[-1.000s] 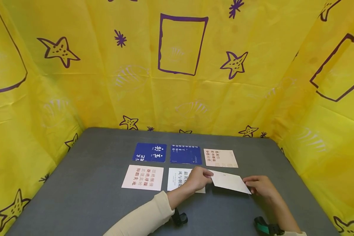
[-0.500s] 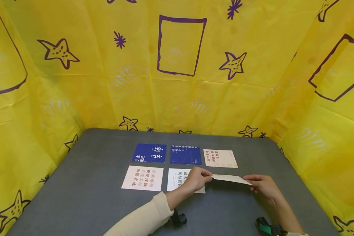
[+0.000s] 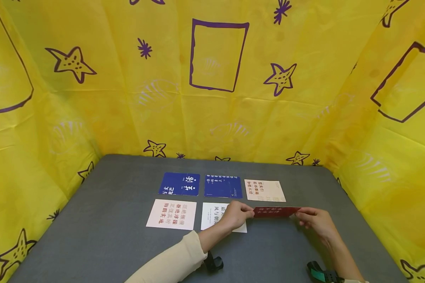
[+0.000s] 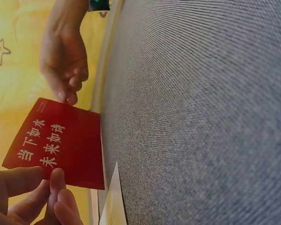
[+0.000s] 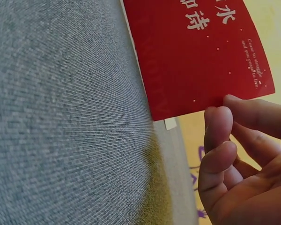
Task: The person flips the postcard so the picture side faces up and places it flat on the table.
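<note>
A red card (image 3: 277,212) with white Chinese characters is held up, tilted, just over the grey table. My left hand (image 3: 236,215) pinches its left end between thumb and fingers; in the left wrist view the lettered red face shows between both hands. My right hand (image 3: 316,223) pinches the opposite end, and the right wrist view shows thumb and index finger at the card's edge (image 5: 201,70). Below my left hand lies a white card (image 3: 209,216) with dark characters, partly covered by that hand. Behind the red card rests a cream card (image 3: 265,190) with reddish-brown print.
Two blue cards (image 3: 179,184) lie side by side in the back row, left of the cream one. A pink card (image 3: 171,214) lies at the front left. The grey table (image 3: 92,232) is enclosed by yellow patterned cloth (image 3: 120,98) at the back and sides.
The held card has been tipped: its pale side faced up a second ago, it was nearly edge-on half a second ago, and now its red side shows. Both hands kept their pinch.
</note>
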Available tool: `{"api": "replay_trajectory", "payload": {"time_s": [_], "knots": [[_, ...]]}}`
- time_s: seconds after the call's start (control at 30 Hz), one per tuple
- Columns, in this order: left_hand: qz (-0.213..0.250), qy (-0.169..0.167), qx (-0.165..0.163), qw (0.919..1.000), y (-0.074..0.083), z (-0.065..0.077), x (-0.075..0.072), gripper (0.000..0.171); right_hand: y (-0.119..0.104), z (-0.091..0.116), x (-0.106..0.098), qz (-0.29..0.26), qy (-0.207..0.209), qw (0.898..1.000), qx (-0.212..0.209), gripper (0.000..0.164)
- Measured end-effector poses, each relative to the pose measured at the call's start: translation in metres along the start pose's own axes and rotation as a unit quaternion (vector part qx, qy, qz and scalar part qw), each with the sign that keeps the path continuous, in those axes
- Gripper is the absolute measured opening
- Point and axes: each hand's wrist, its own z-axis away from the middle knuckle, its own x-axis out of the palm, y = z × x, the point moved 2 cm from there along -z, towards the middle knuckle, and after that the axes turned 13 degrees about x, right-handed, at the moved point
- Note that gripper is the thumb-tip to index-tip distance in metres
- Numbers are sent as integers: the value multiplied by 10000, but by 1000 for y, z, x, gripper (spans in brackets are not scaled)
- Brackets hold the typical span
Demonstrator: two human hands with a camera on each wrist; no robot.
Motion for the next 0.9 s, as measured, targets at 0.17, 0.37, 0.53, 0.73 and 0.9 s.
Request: {"api": "replay_trajectory", "payload": {"time_s": [0.17, 0.37, 0.53, 0.73, 0.9], "knots": [[157, 45, -125, 9998, 0, -1, -1, 14, 0, 0, 1, -67, 84, 9999, 14, 22], [270, 27, -186, 9995, 0, -2, -1, 15, 0, 0, 3, -232, 70, 9997, -13, 15], [488, -6, -318, 9983, 0, -2, 0, 16, 0, 1, 3, -166, 103, 9998, -3, 19], [727, 53, -501, 9961, -1, -3, 3, 15, 1, 2, 3, 42, 201, 9997, 139, 29], [614, 119, -483, 9969, -1, -3, 1, 17, -1, 2, 3, 127, 261, 9994, 192, 28]]}}
